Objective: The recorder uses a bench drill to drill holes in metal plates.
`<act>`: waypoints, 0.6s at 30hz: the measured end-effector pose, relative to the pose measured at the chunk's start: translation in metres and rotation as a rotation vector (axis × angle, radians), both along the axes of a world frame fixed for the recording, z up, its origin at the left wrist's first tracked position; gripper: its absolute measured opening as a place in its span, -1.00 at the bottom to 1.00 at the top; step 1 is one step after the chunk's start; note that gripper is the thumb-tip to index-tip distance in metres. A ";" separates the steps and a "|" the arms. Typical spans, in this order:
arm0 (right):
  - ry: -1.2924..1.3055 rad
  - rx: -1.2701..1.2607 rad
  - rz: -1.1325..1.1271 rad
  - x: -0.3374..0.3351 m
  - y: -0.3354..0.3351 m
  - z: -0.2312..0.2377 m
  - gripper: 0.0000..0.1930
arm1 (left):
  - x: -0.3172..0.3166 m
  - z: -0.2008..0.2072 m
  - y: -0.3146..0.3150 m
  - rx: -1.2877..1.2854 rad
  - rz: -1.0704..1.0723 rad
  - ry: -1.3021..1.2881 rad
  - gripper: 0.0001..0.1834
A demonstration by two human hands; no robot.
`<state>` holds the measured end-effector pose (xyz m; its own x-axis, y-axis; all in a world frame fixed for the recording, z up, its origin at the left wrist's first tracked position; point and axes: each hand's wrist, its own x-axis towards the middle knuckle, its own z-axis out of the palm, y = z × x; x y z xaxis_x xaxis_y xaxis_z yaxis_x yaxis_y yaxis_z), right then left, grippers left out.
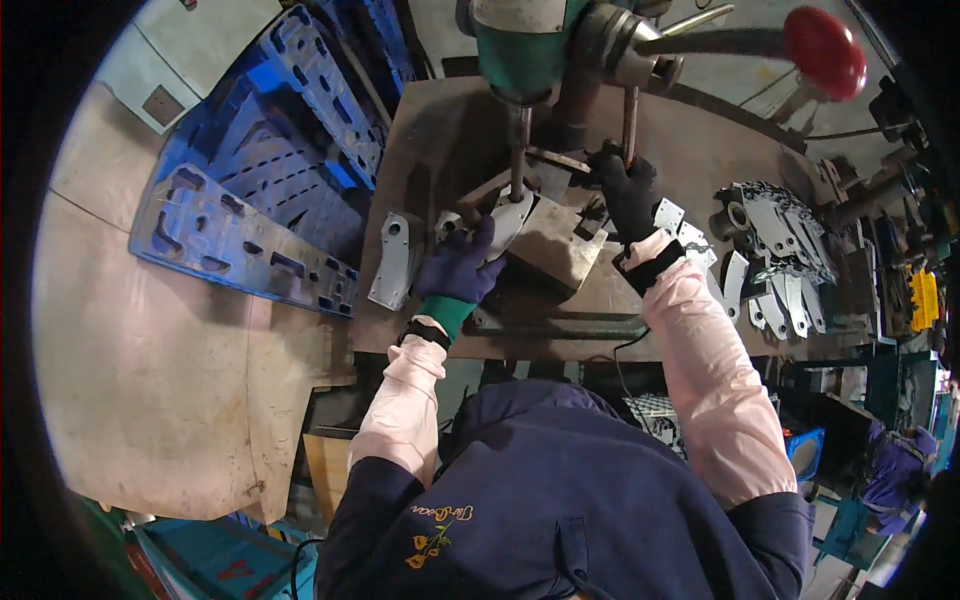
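A drill press with a green head (520, 60) stands at the far side of the bench, its spindle (519, 150) reaching down to a silver curved metal plate (511, 220). That plate lies on a metal fixture block (558, 245). My left hand (462, 262), in a purple glove with a green cuff, is closed at the plate's left edge; the fingertips are partly hidden. In a black glove, my right hand (628, 190) is wrapped round the lower end of a drill press lever (630, 125). Another silver plate (394, 260) lies left of my left hand.
Several silver plates (775, 230) are heaped on the bench's right side, with more (685, 235) near my right wrist. Blue plastic pallets (250, 240) stand at the left. A red lever knob (825, 55) juts out at the upper right. A dark cable (625, 370) hangs over the bench's front edge.
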<state>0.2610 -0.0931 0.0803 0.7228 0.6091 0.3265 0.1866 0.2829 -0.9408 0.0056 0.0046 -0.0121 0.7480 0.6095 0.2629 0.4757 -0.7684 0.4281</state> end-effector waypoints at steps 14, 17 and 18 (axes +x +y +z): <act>-0.089 -0.021 -0.071 0.021 0.006 -0.005 -0.77 | -0.002 0.018 -0.003 0.049 -0.011 0.201 -0.21; 0.058 -0.063 -0.066 -0.001 0.005 0.019 -0.78 | -0.006 0.013 0.000 0.023 0.012 0.244 -0.20; 0.012 -0.051 -0.071 0.007 0.005 0.016 -0.77 | -0.004 0.015 0.000 -0.003 0.002 0.239 -0.20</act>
<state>0.2680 -0.0881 0.0965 0.7683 0.5722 0.2869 0.1927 0.2206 -0.9561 0.0013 0.0045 0.0027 0.7873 0.6117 0.0769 0.5655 -0.7662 0.3050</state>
